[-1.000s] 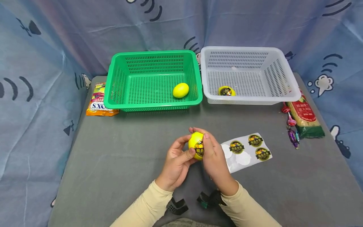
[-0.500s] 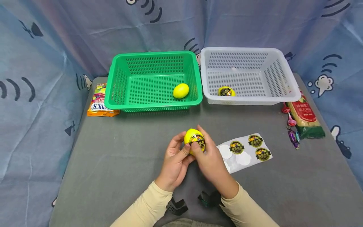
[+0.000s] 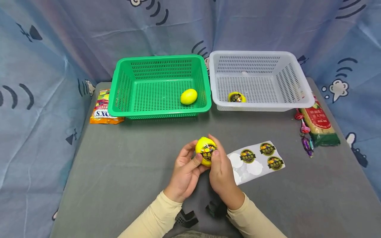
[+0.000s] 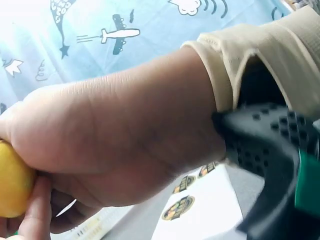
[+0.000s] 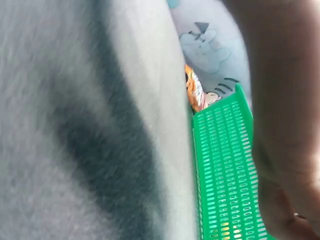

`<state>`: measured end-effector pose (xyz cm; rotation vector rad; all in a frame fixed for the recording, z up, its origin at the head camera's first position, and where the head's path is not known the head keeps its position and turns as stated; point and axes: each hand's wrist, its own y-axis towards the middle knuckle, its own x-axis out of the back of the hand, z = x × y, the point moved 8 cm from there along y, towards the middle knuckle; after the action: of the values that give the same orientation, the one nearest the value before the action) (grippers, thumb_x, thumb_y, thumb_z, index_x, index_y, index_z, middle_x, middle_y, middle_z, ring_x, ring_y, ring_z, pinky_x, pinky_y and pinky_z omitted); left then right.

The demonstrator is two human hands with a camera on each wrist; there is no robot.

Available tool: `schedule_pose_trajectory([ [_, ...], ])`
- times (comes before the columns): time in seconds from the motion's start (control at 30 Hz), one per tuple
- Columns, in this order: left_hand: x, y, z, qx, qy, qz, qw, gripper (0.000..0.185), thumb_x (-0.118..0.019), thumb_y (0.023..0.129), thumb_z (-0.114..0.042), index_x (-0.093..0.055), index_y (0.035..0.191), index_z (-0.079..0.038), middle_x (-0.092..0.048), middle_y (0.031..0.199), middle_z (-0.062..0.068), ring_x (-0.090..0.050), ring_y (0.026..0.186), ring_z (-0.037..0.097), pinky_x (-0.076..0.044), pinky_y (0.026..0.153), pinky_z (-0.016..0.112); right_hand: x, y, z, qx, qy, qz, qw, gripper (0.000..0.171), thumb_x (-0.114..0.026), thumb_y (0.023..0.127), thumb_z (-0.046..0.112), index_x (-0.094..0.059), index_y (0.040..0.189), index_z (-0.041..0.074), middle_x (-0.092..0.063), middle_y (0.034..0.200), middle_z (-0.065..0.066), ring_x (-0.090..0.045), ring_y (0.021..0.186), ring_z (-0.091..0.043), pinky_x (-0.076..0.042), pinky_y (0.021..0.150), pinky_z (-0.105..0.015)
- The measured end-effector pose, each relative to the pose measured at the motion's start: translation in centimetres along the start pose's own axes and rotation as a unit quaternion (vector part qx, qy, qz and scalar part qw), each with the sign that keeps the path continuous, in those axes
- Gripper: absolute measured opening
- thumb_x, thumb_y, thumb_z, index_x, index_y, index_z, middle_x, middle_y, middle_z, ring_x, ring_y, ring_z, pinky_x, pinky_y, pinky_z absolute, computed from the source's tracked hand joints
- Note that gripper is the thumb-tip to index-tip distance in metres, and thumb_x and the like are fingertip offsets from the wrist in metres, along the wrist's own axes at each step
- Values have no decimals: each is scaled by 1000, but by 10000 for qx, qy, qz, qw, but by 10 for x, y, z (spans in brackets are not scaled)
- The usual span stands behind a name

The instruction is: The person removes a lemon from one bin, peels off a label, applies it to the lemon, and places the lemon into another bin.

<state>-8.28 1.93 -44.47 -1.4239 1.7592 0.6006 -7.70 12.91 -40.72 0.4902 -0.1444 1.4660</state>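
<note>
A yellow lemon (image 3: 201,144) with a round black-and-gold sticker (image 3: 207,152) on its near face is held above the middle of the grey table. My left hand (image 3: 185,175) grips it from the left, thumb at its lower front. From the right, my right hand (image 3: 224,175) holds it too, its thumb on the sticker's right edge and its fingers partly hidden behind the fruit. In the left wrist view the lemon (image 4: 12,182) shows at the left edge between thumb and fingers. Just right of the hands lies a white sticker sheet (image 3: 263,158) with several stickers and blank circles.
At the back left stands a green basket (image 3: 160,114) holding one lemon (image 3: 189,97). Beside it, a white basket (image 3: 262,106) holds a stickered lemon (image 3: 237,97). A candy bag (image 3: 104,109) lies far left; wrapped candies (image 3: 306,138) and a pasta bag (image 3: 322,124) lie far right.
The lemon has turned and shifted slightly in my hands. My right thumb has moved across the sticker and back to its right edge. Baskets and sheet stay put.
</note>
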Motion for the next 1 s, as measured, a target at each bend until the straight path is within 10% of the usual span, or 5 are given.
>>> schedule_pose_trajectory([
  [0.27,3,0,1,-40,96,79,9999,40,-80,95,-26,-63,132,-25,-54,141,2,-64,115,20,-57,91,36,0,0,-6,-332,749,293,9962,47,-27,117,13,-43,158,-3,-52,155,-22,-48,142,-19,-33,113,-17],
  [0.57,25,-2,-8,-205,621,-295,9974,32,-59,111,-15,-52,141,-23,-48,150,11,-63,122,29,-57,96,44,19,33,-10,-669,-643,1265,9876,45,-44,115,22,-50,157,5,-61,149,-12,-48,145,-33,-36,117,-59],
  [0.83,29,10,-29,-507,1331,-167,9897,29,-37,116,-17,-50,141,-20,-42,149,18,-63,120,39,-59,93,43,126,111,-9,497,-2544,-755,9629,34,-67,103,11,-71,136,4,-65,140,-21,-54,132,-46,-31,115,-59],
  [1.0,28,15,-35,-582,1645,-100,9846,26,-37,114,-19,-52,133,-9,-43,146,19,-66,116,37,-59,86,37,140,129,-47,433,-2895,-1276,9476,24,-77,100,14,-80,119,1,-68,133,-23,-53,129,-46,-30,116,-58],
])
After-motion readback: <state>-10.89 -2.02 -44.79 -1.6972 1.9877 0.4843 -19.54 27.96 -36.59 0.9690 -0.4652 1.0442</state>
